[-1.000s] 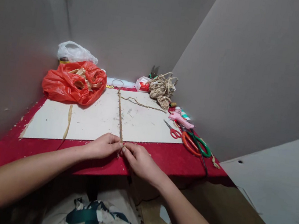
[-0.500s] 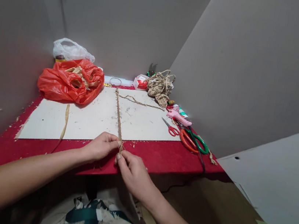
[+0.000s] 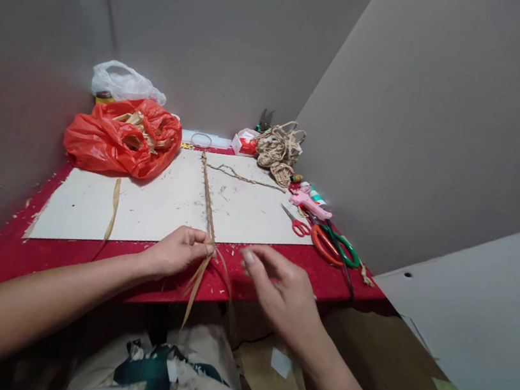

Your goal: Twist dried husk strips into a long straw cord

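Note:
A long twisted straw cord (image 3: 208,197) runs down the middle of the white board (image 3: 152,206) toward me. My left hand (image 3: 179,253) pinches the cord's near end at the red table's front edge (image 3: 278,275). Loose straw strands (image 3: 196,289) hang from that pinch over the edge. My right hand (image 3: 279,285) hovers just right of the strands, fingers apart and slightly curled, holding nothing.
A red plastic bag (image 3: 120,140) of straw strips lies at the back left, a clear bag (image 3: 123,82) behind it. A coil of braided cord (image 3: 280,149) sits at the back. Pink glue gun (image 3: 310,203), small red scissors (image 3: 298,224) and orange-green shears (image 3: 337,248) line the right side.
My right hand let go of the cord end and moved right, opening its fingers. The loose strands now dangle below the left hand's pinch. The left hand stayed put.

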Action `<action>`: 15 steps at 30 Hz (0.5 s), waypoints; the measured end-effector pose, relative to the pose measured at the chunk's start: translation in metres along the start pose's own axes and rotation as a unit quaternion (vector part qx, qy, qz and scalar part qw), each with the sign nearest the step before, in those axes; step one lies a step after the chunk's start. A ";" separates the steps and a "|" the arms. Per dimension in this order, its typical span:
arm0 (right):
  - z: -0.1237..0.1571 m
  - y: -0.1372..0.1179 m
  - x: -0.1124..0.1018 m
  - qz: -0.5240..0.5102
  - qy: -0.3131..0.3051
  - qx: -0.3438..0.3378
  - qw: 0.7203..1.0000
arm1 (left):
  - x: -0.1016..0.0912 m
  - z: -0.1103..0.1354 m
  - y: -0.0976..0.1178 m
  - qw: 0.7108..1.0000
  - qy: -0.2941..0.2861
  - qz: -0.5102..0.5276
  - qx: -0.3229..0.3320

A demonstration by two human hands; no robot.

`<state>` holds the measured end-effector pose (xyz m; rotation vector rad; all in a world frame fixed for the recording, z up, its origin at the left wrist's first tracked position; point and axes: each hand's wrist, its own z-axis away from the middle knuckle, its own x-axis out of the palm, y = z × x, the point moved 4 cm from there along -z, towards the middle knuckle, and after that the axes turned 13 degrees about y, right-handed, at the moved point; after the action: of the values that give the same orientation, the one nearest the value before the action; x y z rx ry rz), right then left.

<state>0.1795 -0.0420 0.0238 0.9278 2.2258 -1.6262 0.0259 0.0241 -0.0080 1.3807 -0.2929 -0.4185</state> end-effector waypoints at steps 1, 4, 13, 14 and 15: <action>-0.008 0.005 0.004 -0.024 0.007 0.014 1.000 | 0.000 0.000 0.000 1.000 -0.003 0.000 0.002; -0.020 0.021 0.039 -0.134 -0.141 0.088 0.977 | 0.001 -0.001 -0.001 1.000 -0.022 0.009 0.009; -0.024 0.034 0.068 -0.232 -0.300 0.190 0.905 | -0.003 -0.007 -0.010 0.992 -0.044 -0.089 0.073; -0.022 0.035 0.070 -0.253 -0.298 0.218 0.894 | -0.005 -0.007 -0.009 0.988 -0.038 -0.124 0.084; -0.020 0.036 0.072 -0.274 -0.288 0.243 0.885 | -0.007 -0.007 -0.007 0.982 -0.035 -0.157 0.095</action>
<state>0.1496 0.0087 -0.0345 -0.1765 1.7537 -2.3721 0.0220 0.0320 -0.0154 1.6076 -0.1754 -0.7167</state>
